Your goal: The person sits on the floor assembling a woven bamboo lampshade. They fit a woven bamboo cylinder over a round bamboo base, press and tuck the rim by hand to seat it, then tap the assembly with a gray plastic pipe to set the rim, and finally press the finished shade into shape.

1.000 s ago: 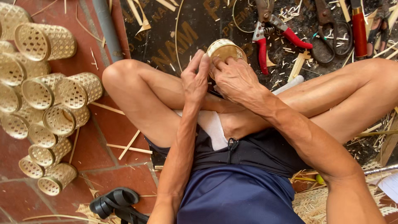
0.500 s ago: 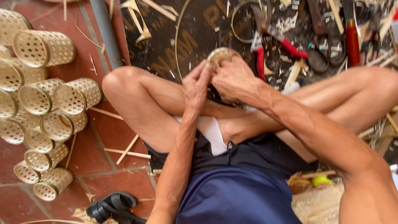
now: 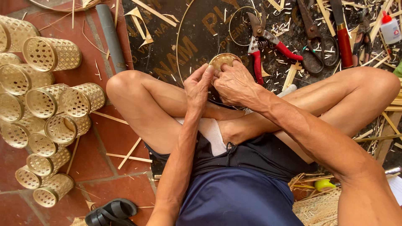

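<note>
I sit cross-legged on the floor and hold a small round woven bamboo basket (image 3: 223,60) above my shins. My left hand (image 3: 200,86) pinches its left rim with fingertips. My right hand (image 3: 235,83) grips it from the right and below, covering much of it. A thin bamboo strip (image 3: 180,42) loops up from the basket over the dark mat (image 3: 197,25).
Several finished woven cylinder baskets (image 3: 46,104) lie stacked on the red tiles at left. Red-handled pruning shears (image 3: 261,39), scissors (image 3: 314,46), a red-handled knife (image 3: 341,33) and a small white bottle (image 3: 390,28) lie ahead among bamboo scraps. A black sandal (image 3: 111,211) lies near left.
The view has shifted a little, so the hands and basket appear slightly lower. Both hands stay on the basket, fingers working its rim.
</note>
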The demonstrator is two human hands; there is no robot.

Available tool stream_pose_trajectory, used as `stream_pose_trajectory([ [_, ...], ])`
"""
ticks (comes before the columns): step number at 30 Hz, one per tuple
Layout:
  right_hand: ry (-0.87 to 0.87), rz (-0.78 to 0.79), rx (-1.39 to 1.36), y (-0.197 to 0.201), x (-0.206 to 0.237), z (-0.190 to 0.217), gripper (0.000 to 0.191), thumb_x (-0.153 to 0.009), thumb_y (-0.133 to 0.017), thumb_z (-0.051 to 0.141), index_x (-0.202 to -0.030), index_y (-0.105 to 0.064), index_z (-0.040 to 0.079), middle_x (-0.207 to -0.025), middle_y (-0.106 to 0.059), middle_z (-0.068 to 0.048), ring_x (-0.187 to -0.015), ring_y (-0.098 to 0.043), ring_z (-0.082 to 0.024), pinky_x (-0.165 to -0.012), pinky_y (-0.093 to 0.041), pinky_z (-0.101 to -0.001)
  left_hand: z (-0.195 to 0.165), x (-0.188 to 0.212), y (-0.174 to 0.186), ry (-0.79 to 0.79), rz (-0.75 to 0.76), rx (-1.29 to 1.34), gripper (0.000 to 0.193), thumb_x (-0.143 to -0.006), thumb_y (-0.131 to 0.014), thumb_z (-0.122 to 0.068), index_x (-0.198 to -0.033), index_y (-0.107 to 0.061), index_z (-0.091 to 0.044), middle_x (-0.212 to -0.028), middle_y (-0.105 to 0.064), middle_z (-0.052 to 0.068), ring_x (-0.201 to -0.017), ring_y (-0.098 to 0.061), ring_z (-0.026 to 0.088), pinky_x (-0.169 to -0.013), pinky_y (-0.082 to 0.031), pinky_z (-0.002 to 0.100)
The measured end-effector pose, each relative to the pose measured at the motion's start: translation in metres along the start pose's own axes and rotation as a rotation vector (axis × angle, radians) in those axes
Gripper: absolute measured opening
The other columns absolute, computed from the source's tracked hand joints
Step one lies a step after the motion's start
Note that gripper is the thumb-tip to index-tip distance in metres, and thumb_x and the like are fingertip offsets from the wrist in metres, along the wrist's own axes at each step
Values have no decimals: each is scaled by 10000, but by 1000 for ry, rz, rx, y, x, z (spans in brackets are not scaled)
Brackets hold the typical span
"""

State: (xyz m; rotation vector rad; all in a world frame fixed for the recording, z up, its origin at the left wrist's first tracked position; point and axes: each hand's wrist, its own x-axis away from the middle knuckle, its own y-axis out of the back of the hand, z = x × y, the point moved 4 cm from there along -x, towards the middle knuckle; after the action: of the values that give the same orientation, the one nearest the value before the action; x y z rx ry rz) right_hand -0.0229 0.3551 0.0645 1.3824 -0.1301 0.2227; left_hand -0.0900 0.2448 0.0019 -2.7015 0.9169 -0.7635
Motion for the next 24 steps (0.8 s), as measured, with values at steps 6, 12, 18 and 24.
stream_pose_trajectory([
  [6,14,5,-57,4,1,2,396,-700,-739,275,-1020,-738,42,-1012,-725,-74,-960,-664,-266,-778,-481,-461,-10,-6,0,-37,-49,-102,353,-989,-722,-202,-1221,-729,64,-912,-703,-20,-759,-562,29,-651,-472,187],
  [12,-92,-56,36,6,-1,2,315,-762,-726,277,-975,-754,48,-1060,-713,-114,-1010,-661,-285,-791,-488,-439,-5,-6,-2,33,-37,4,362,-967,-751,-203,-1209,-723,65,-905,-687,-24,-720,-545,40,-604,-448,197],
  [18,-107,27,-51,-4,4,1,254,-821,-707,252,-972,-754,53,-1104,-718,-117,-1046,-660,-292,-858,-493,-441,-8,-2,-4,75,-57,-37,415,-944,-753,-250,-1227,-708,50,-965,-726,-1,-787,-625,47,-678,-530,200],
  [24,-54,-115,-6,-2,11,3,424,-697,-727,295,-1021,-745,21,-1091,-736,-121,-1057,-693,-264,-811,-526,-417,-10,-7,-7,30,-44,-11,417,-942,-775,-234,-1225,-700,63,-981,-723,0,-808,-613,42,-701,-511,189],
])
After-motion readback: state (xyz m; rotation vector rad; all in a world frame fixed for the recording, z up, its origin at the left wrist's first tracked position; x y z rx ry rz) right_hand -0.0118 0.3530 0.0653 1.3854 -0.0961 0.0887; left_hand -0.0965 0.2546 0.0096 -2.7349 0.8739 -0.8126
